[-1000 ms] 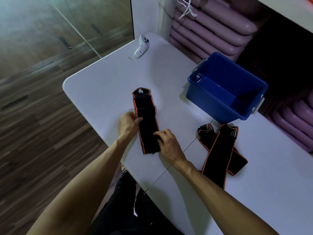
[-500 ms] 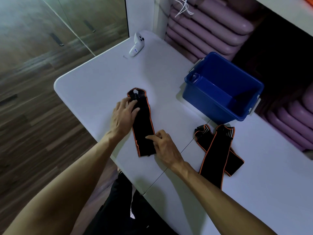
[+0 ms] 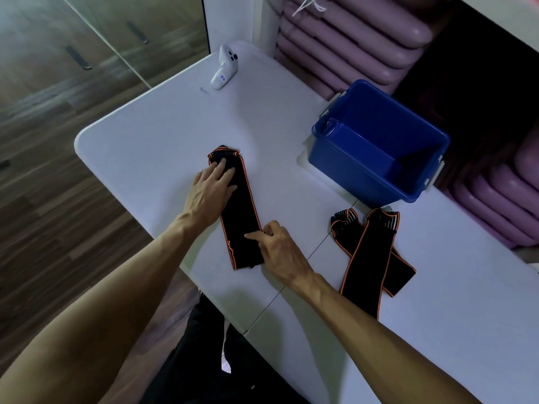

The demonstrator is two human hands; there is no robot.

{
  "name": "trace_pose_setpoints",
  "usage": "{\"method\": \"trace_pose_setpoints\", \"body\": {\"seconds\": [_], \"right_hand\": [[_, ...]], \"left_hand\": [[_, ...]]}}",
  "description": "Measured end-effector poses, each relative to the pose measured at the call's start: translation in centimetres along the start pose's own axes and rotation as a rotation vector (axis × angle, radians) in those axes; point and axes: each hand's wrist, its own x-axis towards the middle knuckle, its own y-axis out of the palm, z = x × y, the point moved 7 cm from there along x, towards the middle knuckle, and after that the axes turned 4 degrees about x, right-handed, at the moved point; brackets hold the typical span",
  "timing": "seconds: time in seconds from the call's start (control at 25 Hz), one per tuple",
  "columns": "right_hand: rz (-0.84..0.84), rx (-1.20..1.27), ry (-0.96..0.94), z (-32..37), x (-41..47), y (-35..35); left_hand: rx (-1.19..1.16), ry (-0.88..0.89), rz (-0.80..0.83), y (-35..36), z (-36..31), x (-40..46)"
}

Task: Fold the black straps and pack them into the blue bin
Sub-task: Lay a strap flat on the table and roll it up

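On the white table (image 3: 163,135) lie three black straps with orange edging — one strap (image 3: 240,211) flat near the front edge, and a crossed pair (image 3: 370,252) to its right, just in front of the one blue bin (image 3: 364,182). The left hand (image 3: 211,189) lies flat, fingers spread, on the strap's far end. The right hand (image 3: 280,247) presses its forefinger on the near part, other fingers curled. The right forearm hides the pair's near end. One white device (image 3: 224,68) sits at the far edge — what it is I cannot tell.
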Motion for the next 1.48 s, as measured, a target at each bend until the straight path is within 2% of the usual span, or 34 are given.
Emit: {"method": "trace_pose_setpoints", "body": {"seconds": [0.12,0.2,0.32,0.52,0.6,0.8,0.96,1.08,1.16,1.32,1.48], "right_hand": [[-0.004,0.001,-0.003,-0.2,0.1,0.1],[-0.006,0.045,0.013,-0.4,0.3,0.0],[0.005,0.123,0.038,-0.8,0.5,-0.4],[-0.045,0.151,-0.024,-0.7,-0.2,-1.0],[-0.094,0.011,-0.122,-0.4,-1.1,-1.0],[-0.021,-0.290,-0.328,-1.6,-2.7,-0.3],[-0.049,-0.310,-0.401,-1.4,-1.7,-0.5],[-0.032,-0.284,-0.435,-1.1,-1.1,-1.1],[0.004,-0.179,-0.378,-0.8,-0.1,-1.8],[0.069,0.168,-0.140,-0.6,3.0,-2.9],[0.035,0.236,-0.025,-0.5,5.2,-2.5]], "left_hand": [[-0.156,0.155,-0.219,-3.7,-3.1,-4.7],[-0.222,0.297,-0.160,-3.4,-5.4,-9.9],[-0.176,0.317,-0.028,-0.2,-5.9,-14.8],[-0.072,0.323,-0.087,1.6,-5.5,-16.1],[-0.054,0.317,-0.098,1.9,-5.4,-16.6],[-0.013,0.245,-0.107,1.3,-6.2,-15.3],[-0.008,0.211,-0.129,0.4,-7.1,-14.8],[-0.129,0.130,-0.125,-0.5,-6.9,-14.1],[-0.266,0.045,-0.087,-1.1,-6.0,-13.2],[-0.470,-0.166,-0.055,-1.3,-3.4,-10.6],[-0.505,-0.356,-0.040,-0.6,-2.0,-8.6]]}}
